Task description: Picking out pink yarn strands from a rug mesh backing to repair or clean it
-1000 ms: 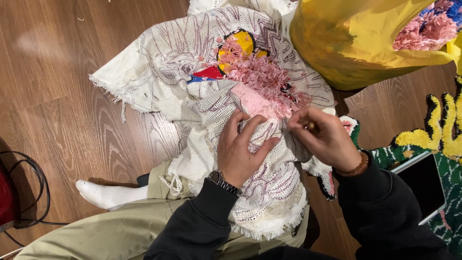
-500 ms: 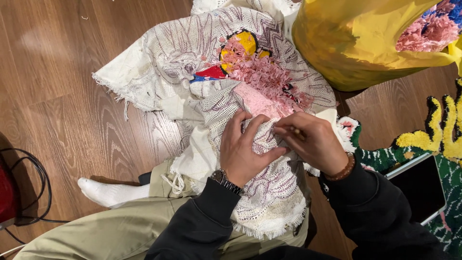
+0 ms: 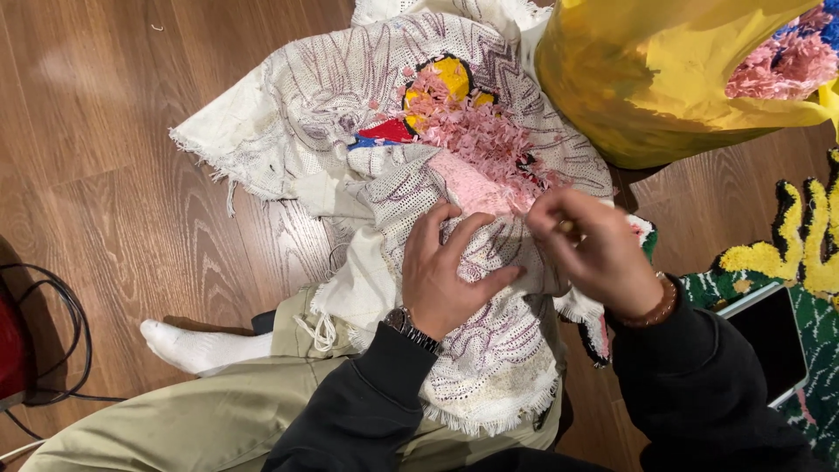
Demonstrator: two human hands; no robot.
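Fingers (image 3: 454, 229) of your left hand (image 3: 446, 280) are spread and pressed flat on the white backing cloth (image 3: 350, 114), pinning a fold of it against your lap rather than closing round it. Your right hand (image 3: 599, 253) is curled shut, thumb and forefinger pinched on a small slim tool (image 3: 566, 226) at the edge of the pink tufted patch (image 3: 489, 140); what kind of tool it is cannot be told, since only its tip shows.

Cloth lies bunched across your knees and spills onto the wooden floor (image 3: 114, 175), its fringed edges loose. Judge it light, limp and open-woven: it will sag and slide wherever it is not held, so take it with a flat palm or a gathered fold just beside the worked spot, not by the fraying border. Tufted areas in pink, yellow (image 3: 450, 79) and red (image 3: 389, 131) look soft and would probably shed or pull if tugged by the pile.

Beside the work stand a yellow bag (image 3: 647, 79) with pink yarn scraps, a green, yellow and black rug piece (image 3: 808, 253) and a dark tablet (image 3: 773, 336).
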